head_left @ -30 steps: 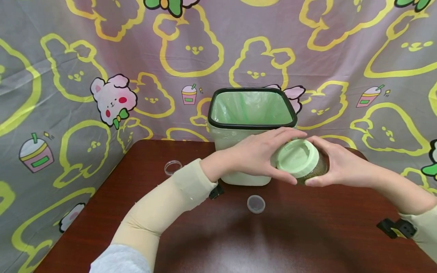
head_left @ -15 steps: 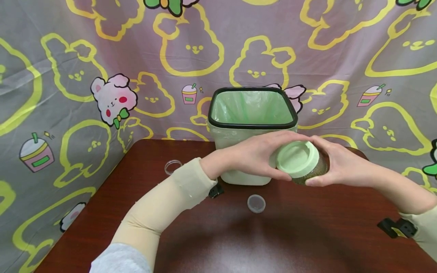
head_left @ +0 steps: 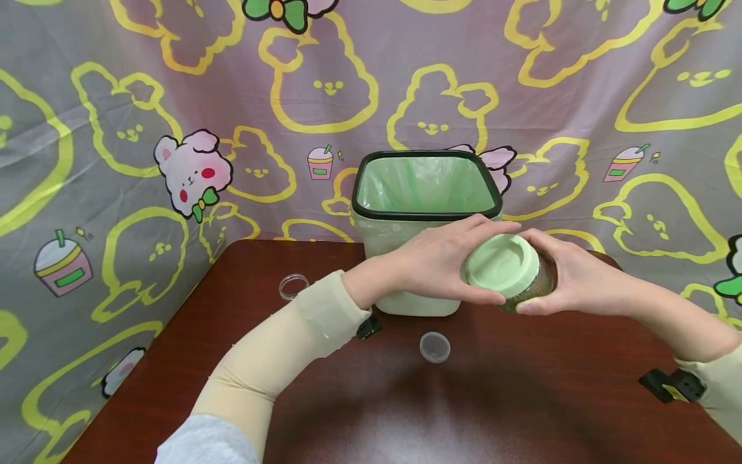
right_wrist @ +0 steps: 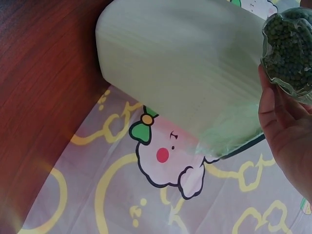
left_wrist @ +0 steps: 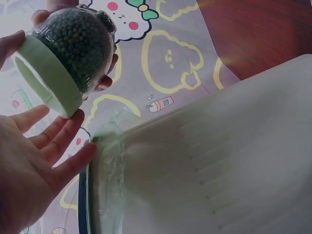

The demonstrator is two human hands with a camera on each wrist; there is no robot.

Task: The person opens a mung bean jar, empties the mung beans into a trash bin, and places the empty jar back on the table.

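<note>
A clear jar point(head_left: 539, 289) of small green beans is held up over the table, tilted, with its pale green lid point(head_left: 501, 264) facing left and toward me. My right hand point(head_left: 585, 277) grips the jar's body from the right, thumb at the lower front. From the other side my left hand point(head_left: 435, 261) holds the lid's rim between thumb and fingers. The left wrist view shows the beans through the jar wall point(left_wrist: 78, 48) and the fingertips at the lid's edge point(left_wrist: 51, 78). In the right wrist view the jar's base point(right_wrist: 290, 56) is partly cut off.
Behind the hands stands a pale bin point(head_left: 385, 237) with a black rim and a green liner bag point(head_left: 426, 183). A small clear round lid point(head_left: 435, 347) lies on the brown table point(head_left: 359, 399). Farther left lies a clear ring-shaped piece point(head_left: 294, 286). A patterned curtain point(head_left: 232, 96) hangs behind.
The left thumb and fingers shift slightly along the lid's rim, drawing back and then reaching forward again. Both hands and the jar stay in nearly the same place.
</note>
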